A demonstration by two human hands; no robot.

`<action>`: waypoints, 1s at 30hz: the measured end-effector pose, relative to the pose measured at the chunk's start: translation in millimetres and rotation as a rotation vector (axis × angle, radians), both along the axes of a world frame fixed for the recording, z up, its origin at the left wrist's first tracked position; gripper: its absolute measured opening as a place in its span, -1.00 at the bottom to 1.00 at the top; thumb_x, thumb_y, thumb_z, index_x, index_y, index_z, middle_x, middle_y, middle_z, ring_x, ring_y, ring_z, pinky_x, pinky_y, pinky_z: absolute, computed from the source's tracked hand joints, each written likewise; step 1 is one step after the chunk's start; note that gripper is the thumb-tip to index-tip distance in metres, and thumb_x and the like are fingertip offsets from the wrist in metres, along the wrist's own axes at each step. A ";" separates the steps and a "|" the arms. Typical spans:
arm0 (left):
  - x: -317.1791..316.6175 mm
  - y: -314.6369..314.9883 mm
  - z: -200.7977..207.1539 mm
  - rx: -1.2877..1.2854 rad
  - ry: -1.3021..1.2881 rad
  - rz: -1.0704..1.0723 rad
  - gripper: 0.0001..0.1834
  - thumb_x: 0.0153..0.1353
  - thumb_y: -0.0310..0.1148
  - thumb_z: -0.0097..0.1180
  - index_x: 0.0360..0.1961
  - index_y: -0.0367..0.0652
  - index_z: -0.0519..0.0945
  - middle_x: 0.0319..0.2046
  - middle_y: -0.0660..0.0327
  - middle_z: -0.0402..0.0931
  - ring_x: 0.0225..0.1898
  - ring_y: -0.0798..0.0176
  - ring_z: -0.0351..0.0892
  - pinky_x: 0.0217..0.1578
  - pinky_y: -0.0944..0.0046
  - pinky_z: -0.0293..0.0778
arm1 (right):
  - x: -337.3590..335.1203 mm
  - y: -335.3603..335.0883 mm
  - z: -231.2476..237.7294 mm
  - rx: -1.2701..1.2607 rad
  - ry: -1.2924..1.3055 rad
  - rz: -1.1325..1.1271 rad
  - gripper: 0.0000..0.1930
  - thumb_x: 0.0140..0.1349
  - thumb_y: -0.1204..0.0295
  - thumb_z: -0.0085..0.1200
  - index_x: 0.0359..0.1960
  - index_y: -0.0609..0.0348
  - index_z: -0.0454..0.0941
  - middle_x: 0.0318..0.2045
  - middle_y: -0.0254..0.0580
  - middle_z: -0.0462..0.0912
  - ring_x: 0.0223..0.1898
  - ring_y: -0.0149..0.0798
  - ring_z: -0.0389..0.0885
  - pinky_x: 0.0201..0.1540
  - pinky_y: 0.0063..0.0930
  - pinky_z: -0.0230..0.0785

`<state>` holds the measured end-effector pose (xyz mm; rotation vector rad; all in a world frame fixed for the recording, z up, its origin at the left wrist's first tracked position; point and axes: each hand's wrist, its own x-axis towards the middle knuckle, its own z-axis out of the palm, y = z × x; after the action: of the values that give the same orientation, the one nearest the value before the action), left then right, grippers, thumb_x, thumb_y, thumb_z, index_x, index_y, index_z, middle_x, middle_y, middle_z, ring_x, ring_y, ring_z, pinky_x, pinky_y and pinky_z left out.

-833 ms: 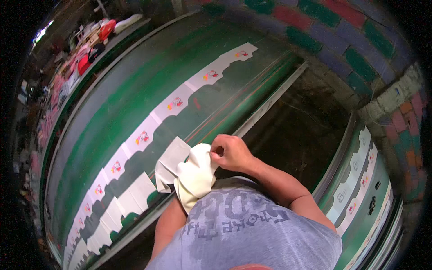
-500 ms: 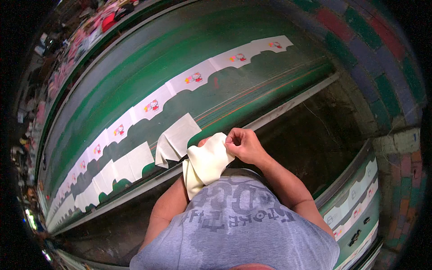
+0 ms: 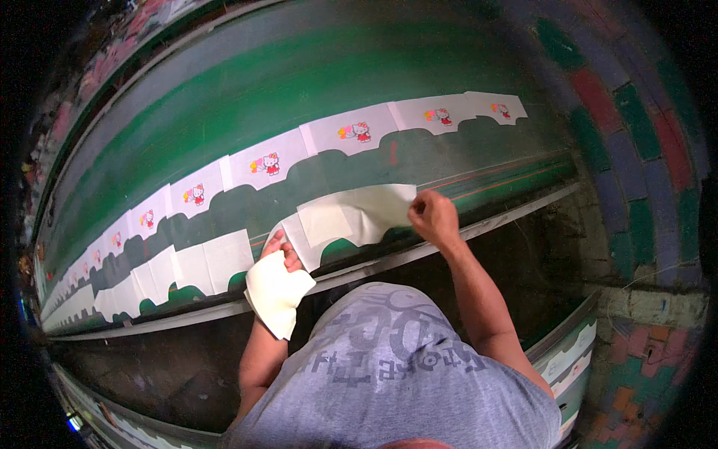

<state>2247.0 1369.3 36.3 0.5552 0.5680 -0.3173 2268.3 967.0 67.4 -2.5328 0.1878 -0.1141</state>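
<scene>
A cream fabric panel (image 3: 380, 213) with a scalloped lower edge stretches over the near side of the green table. My right hand (image 3: 435, 218) pinches its upper right corner with the fingers closed. My left hand (image 3: 281, 252) is at the panel's left end, fingers curled. Other cream fabric pieces (image 3: 278, 293) drape over that hand and wrist, hiding the palm. Left of my hands, a row of blank cream panels (image 3: 213, 263) lies along the table edge. Behind runs a row of white panels (image 3: 263, 166), each printed with a small cartoon figure and balloons.
The long green table (image 3: 336, 78) ends at the right, with a pale metal rail (image 3: 516, 215) along its near side. Another table with printed panels (image 3: 572, 367) stands behind me at the right. Coloured brick paving (image 3: 621, 157) lies beyond the table's end.
My hands have moved apart: the right went right with a panel's corner, the left went left with the draped pieces. A panel that was bunched between them is now spread over the table.
</scene>
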 end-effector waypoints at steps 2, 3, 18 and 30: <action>6.8 -1.9 -1.7 -0.014 0.000 0.012 -0.72 0.69 -0.32 0.04 0.28 -0.11 0.61 -0.21 0.22 0.55 -0.48 0.34 0.40 -0.54 0.32 0.37 | 9.1 -20.3 -4.1 -0.119 0.016 -0.088 -0.86 0.21 0.37 0.39 -0.26 0.12 0.79 -0.25 -0.01 0.83 -0.18 0.16 0.83 -0.10 0.03 0.68; 10.8 -3.7 2.4 -0.019 -0.002 0.022 -0.71 0.70 -0.32 0.01 0.29 -0.12 0.60 -0.20 0.22 0.54 -0.46 0.33 0.41 -0.53 0.32 0.38 | 12.5 -30.9 -5.4 -0.162 -0.017 -0.109 -0.86 0.22 0.38 0.39 -0.25 0.13 0.80 -0.26 0.00 0.82 -0.20 0.16 0.83 -0.12 0.01 0.68; 36.2 -248.1 38.3 -0.265 -0.056 -0.356 -0.69 0.63 -0.13 0.17 -0.30 -0.02 0.56 -0.11 0.15 0.73 0.18 0.03 0.73 0.34 -0.06 0.58 | -40.1 -34.3 63.5 0.276 0.045 0.399 -0.87 0.31 0.46 0.40 -0.17 0.22 0.81 -0.23 0.01 0.82 -0.22 0.07 0.83 -0.13 -0.10 0.67; -3.1 -399.8 44.2 -0.021 -0.329 -0.544 -0.67 0.56 -0.13 0.21 -0.35 -0.06 0.56 -0.15 0.09 0.69 0.02 -0.05 0.75 0.08 -0.12 0.65 | -83.3 -190.5 80.8 0.351 -0.289 0.370 -0.87 0.10 0.50 0.41 -0.37 0.17 0.67 -0.42 -0.09 0.72 -0.38 0.01 0.76 -0.30 -0.13 0.62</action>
<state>2243.9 969.5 80.5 0.7213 0.0855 -0.7295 2185.1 776.5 148.2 -2.1294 -0.3451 -0.2717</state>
